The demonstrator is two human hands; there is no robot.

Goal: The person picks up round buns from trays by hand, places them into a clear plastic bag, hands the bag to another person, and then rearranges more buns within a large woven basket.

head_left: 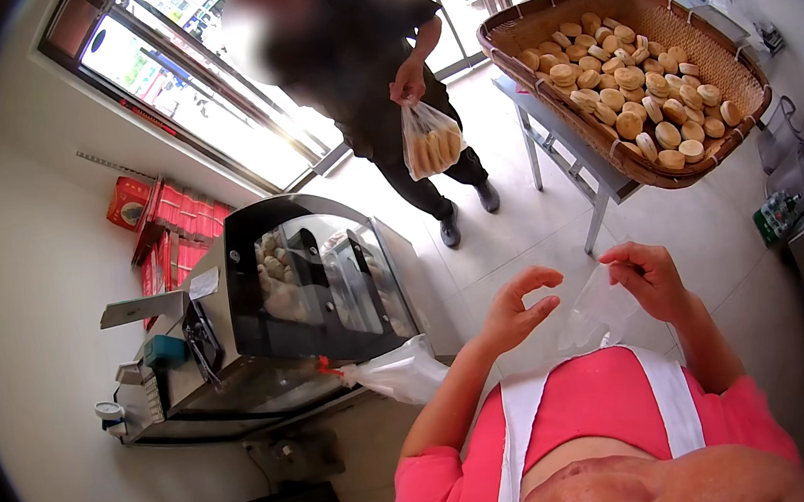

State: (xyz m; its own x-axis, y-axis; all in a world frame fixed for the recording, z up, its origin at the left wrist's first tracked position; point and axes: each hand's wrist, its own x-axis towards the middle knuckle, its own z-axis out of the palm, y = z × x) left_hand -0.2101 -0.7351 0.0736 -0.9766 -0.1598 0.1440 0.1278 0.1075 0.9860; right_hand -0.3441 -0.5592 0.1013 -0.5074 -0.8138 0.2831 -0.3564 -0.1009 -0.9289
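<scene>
A thin clear plastic bag (593, 306) hangs from my right hand (650, 282), pinched at its edge between the thumb and fingers. Across from it, my left hand (519, 312) is held with thumb and fingers apart, a short gap from the bag, and nothing shows in it. Ahead to the right, a large woven bamboo basket (734, 71) holds many small round pastries (629, 78), heaped loosely. Below my left forearm, a bundle of clear plastic bags (405, 371) hangs by a red tie at the display case.
A person (377, 51) in dark clothes stands ahead, holding a plastic bag of pastries (432, 143). A metal table (562, 148) supports the basket. To my left stands a glass display case (315, 280), with red boxes (180, 225) behind it. A green bottle (776, 216) is at right.
</scene>
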